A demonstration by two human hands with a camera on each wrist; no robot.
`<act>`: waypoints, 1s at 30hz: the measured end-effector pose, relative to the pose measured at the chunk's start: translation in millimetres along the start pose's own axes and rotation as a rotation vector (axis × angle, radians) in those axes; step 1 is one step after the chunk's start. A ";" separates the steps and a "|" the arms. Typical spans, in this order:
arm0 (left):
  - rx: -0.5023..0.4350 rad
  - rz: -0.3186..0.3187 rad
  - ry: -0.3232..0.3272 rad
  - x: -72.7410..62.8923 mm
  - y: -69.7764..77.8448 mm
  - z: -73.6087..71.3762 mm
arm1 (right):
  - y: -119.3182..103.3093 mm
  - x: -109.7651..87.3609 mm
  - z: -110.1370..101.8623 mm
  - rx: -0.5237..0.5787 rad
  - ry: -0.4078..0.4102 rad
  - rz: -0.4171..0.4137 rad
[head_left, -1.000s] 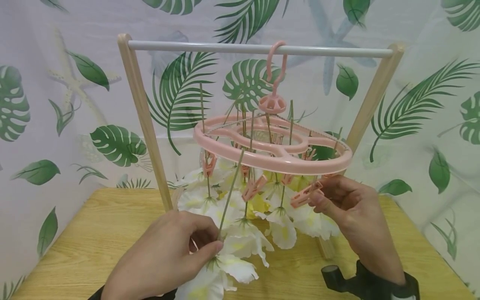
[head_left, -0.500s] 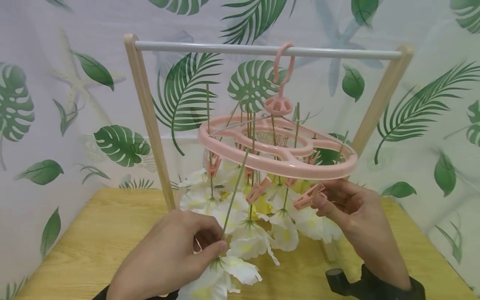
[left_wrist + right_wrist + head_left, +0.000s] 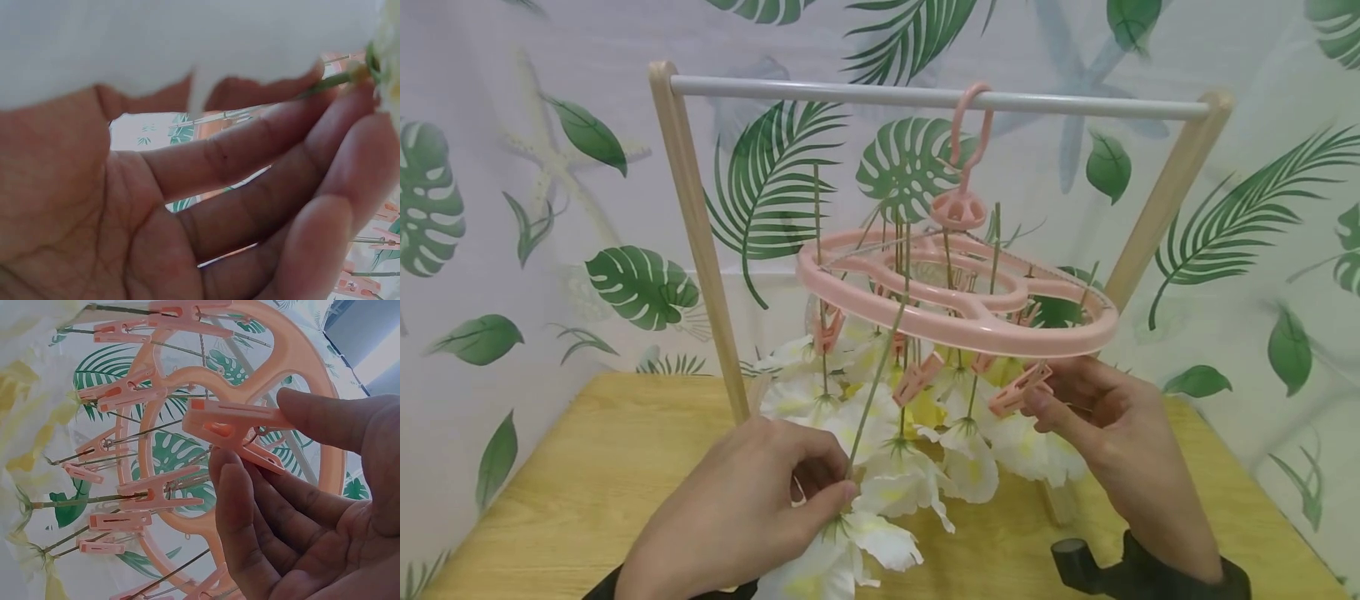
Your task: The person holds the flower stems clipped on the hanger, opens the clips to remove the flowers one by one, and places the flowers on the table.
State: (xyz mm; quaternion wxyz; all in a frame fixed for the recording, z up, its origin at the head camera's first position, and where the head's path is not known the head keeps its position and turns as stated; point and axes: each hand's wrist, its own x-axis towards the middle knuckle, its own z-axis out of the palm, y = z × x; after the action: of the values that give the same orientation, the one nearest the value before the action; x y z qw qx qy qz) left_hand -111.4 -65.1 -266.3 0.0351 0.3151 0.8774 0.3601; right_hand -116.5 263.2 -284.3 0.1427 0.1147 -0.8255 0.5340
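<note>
A pink round drying hanger hangs tilted, with pink clothespins below its ring. At the lower left my left hand pinches the green stem of a white artificial flower between thumb and fingers. That flower hangs head down, its stem slanting up to the hanger's front rim. My right hand holds a pink clothespin by its handle end under the rim. In the right wrist view, thumb and fingers are on the two arms of this clothespin; no stem shows in it.
Several white and yellow flowers hang upside down from other clothespins. A rack with a white bar and wooden legs carries the hanger. Beneath is a wood-grain table; a leaf-print cloth stands behind.
The head view has shifted slightly, so the rack sits further right. The held stem's upper end leans a little more to the right. Both hands keep their holds.
</note>
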 end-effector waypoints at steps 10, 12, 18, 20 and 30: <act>0.010 0.033 0.025 -4.6 3.3 -4.0 | -3.5 0.8 -3.6 0.073 -0.020 -0.020; 0.001 0.022 0.025 -7.2 3.4 -5.6 | -3.8 0.1 -4.2 0.068 -0.025 -0.008; -0.093 -0.021 0.007 -17.5 -3.5 -15.7 | -2.2 -4.1 -4.7 0.010 -0.040 0.020; -0.113 -0.025 0.021 -20.8 -7.4 -20.4 | -2.2 -5.2 -5.6 -0.014 -0.039 0.024; 0.008 -0.037 0.346 -37.1 -44.4 -40.9 | 20.2 -18.3 -25.3 -0.238 -0.031 0.032</act>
State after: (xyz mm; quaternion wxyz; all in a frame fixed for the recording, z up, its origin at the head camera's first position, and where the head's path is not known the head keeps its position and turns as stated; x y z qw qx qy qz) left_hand -117.0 -135.5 -271.3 -0.1111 0.2324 0.8775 0.4046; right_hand -103.4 295.2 -298.2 0.1338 0.0920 -0.8868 0.4327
